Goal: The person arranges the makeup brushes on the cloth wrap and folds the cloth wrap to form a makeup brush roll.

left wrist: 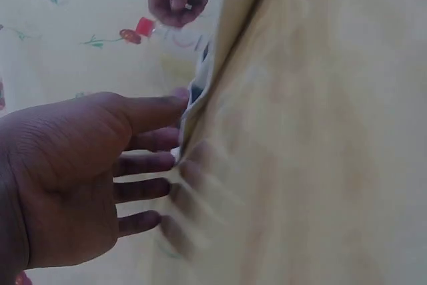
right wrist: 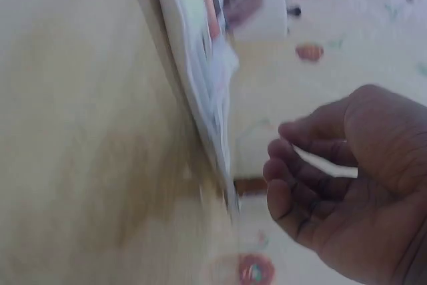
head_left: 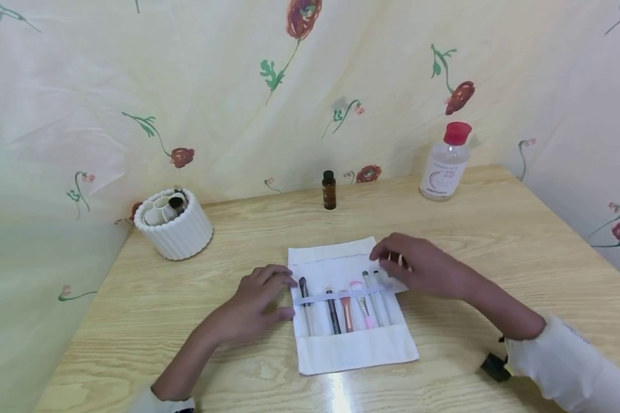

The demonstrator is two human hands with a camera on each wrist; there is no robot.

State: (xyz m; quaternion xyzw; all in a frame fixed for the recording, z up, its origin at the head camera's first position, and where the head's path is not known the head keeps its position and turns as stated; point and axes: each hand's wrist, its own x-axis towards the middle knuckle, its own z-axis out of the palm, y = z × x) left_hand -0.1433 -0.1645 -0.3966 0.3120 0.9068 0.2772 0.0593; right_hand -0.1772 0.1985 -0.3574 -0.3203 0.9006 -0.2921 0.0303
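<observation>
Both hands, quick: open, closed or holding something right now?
Left hand: open, at the edge of the brush roll.
Right hand: open, loosely curled, holding nothing.

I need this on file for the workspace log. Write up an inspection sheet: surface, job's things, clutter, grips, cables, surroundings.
Surface: wood-grain table, glare near the front.
Job's things: white cloth pouch, lying open; six brushes under its strap, lower ends in the pocket.
Clutter: white ribbed pot at back left, a brush among its contents; small dark bottle and red-capped clear bottle standing at the back.
Grips: left grip at the pouch's left edge; right grip by its upper right corner, fingers loosely bent, holding nothing.
Cables: nothing seen.
Surroundings: flowered backdrop.
</observation>
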